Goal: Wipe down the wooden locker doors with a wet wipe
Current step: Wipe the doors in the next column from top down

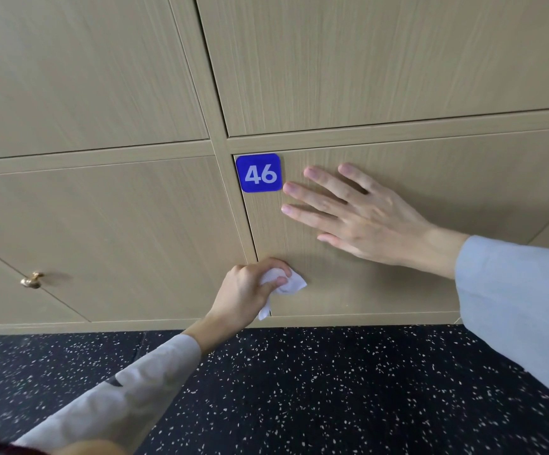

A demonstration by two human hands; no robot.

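View: I look down from my head camera at a wall of pale wooden lockers above a dark speckled floor (pixel 332 389).
Locker door 46 (pixel 398 290): bottom row, right of centre, closed, with a blue number plate (pixel 258 173) reading 46 in its upper left corner.
Left hand (pixel 247 290): my fingers are curled tight around a crumpled white wet wipe (pixel 286 282), pressing it onto the door's lower left area, just beside the hinge-side gap.
Wet wipe: bunched in my fist, 1 loose corner hanging down toward the door's bottom edge.
Right hand (pixel 361 218): fingers straight and spread apart, palm flat on the door just right of the plate, holding nothing. I judge it braces the door so wiping pressure does not rattle it.
Neighbour door (pixel 119 241): to the left, carrying a small brass knob (pixel 32 280).
Progress: I judge the lower edge is being worked now; I cannot tell which doors are already clean.
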